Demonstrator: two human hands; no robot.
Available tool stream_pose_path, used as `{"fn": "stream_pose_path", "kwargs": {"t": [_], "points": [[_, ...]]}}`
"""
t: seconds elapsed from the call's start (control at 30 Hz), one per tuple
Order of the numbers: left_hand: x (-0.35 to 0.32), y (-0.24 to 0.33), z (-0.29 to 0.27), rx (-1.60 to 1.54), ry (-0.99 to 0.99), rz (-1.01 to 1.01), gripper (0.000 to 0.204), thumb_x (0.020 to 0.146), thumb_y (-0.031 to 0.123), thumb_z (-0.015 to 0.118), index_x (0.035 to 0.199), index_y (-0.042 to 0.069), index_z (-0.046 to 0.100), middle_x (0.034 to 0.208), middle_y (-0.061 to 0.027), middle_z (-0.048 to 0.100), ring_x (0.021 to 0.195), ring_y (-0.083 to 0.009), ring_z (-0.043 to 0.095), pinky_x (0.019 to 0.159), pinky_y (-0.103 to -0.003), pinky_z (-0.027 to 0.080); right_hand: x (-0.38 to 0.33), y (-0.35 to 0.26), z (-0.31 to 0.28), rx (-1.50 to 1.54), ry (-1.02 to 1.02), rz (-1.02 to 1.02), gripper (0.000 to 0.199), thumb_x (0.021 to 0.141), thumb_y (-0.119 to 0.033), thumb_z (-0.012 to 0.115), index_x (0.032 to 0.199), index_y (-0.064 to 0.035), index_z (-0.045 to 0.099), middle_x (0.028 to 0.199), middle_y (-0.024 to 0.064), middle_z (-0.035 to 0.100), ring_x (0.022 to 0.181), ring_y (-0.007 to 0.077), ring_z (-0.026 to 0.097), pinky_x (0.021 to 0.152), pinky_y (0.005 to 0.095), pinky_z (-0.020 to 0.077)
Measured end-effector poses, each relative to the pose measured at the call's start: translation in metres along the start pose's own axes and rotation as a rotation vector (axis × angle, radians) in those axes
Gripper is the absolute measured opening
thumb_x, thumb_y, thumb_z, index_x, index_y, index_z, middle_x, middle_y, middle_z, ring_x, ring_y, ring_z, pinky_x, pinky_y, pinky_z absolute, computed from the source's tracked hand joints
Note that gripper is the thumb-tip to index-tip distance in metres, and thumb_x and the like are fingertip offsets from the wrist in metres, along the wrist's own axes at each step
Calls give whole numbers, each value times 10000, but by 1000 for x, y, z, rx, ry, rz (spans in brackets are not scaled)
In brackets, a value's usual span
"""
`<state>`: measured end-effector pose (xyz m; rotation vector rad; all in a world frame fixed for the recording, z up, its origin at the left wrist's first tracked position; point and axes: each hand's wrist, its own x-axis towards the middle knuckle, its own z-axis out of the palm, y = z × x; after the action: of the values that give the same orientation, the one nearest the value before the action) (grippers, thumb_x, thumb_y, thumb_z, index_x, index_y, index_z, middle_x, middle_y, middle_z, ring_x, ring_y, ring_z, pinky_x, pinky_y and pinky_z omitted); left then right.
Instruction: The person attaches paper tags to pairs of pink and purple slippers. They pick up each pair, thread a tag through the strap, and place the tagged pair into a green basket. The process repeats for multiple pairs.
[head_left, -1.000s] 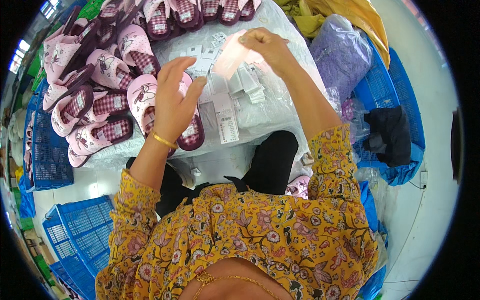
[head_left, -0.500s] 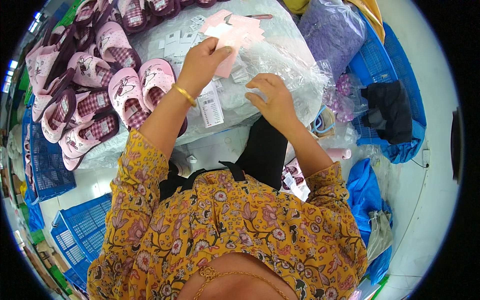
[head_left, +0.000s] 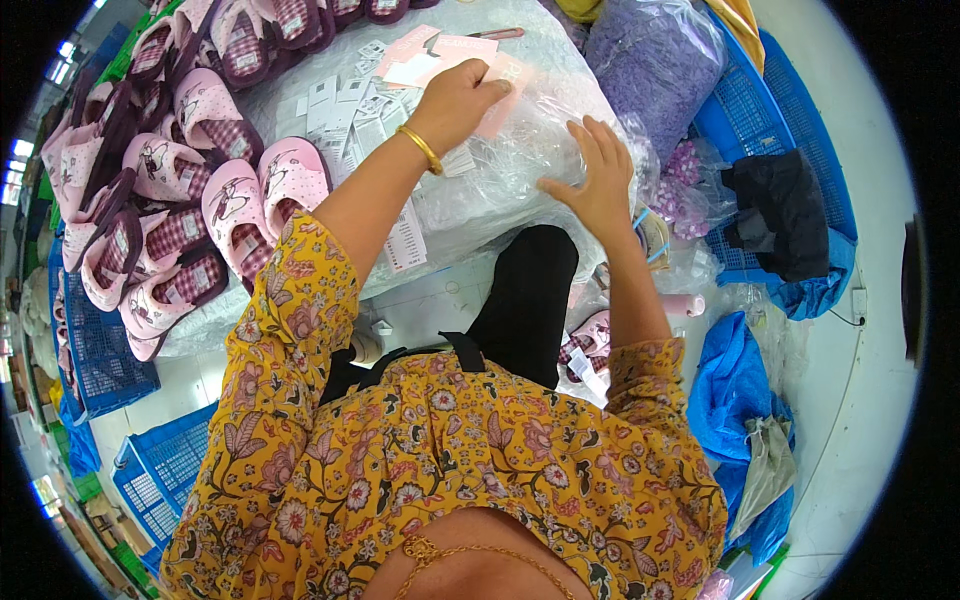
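My left hand [head_left: 460, 108] pinches a pink card [head_left: 508, 92] between thumb and fingers, above the plastic-covered table [head_left: 545, 85]. To the right my right hand [head_left: 600, 180] is open and empty, its fingers spread over the clear plastic at the table's edge. More pink cards [head_left: 408, 50] lie beyond my left hand, one with its white side up. Small white tags [head_left: 340, 100] are scattered to the left of them. Under my left forearm a longer white printed label [head_left: 405, 240] hangs at the near edge. A thin tool with a reddish handle [head_left: 500, 33] rests behind the cards.
Pink slippers with checked linings [head_left: 235, 205] crowd the table's left side. Blue crates [head_left: 175, 455] stand at the lower left. On the right are a bag of purple material [head_left: 655, 70], another blue crate [head_left: 735, 130] and a black cloth [head_left: 780, 215]. Blue sheeting [head_left: 735, 390] lies below.
My left hand has moved right with the pink card, away from the other cards. My right hand has shifted right and its fingers have spread wider.
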<state>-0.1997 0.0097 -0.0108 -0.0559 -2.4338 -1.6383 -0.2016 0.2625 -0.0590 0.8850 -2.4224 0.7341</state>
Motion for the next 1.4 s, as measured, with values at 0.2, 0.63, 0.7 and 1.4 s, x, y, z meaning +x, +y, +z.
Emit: {"fn": "stream_pose_path", "kwargs": {"t": [0.2, 0.63, 0.7, 1.4], "points": [[-1, -7, -6, -134, 69, -92, 288, 899, 250, 659, 780, 14, 545, 671, -26, 524, 614, -111, 447, 572, -300, 405, 68, 65, 23, 173, -147, -297, 392, 737, -162, 755, 1125, -196, 712, 1339, 78, 585, 1333, 316, 444, 1101, 452, 328], [37, 9, 38, -681, -150, -247, 289, 977, 155, 557, 1185, -46, 538, 1081, -159, 679, 963, -219, 686, 838, -312, 554, 90, 48, 31, 300, 275, -94, 351, 742, -47, 732, 1082, -120, 686, 1184, 115, 622, 1138, 337, 558, 984, 419, 451], [39, 14, 36, -676, -144, -261, 298, 982, 164, 552, 1190, -49, 529, 1098, -170, 673, 965, -230, 688, 847, -320, 556, 55, 28, 15, 307, 287, -46, 303, 739, -53, 735, 1034, -113, 697, 1078, 102, 651, 1057, 328, 586, 939, 413, 465], [31, -5, 57, -630, -269, -383, 247, 1013, 136, 481, 1190, -36, 488, 1110, -176, 658, 961, -222, 692, 798, -333, 590, -10, -74, 4, 630, -255, -77, 94, 813, -103, 679, 867, -87, 605, 880, 72, 590, 813, 294, 601, 715, 403, 488]]}}
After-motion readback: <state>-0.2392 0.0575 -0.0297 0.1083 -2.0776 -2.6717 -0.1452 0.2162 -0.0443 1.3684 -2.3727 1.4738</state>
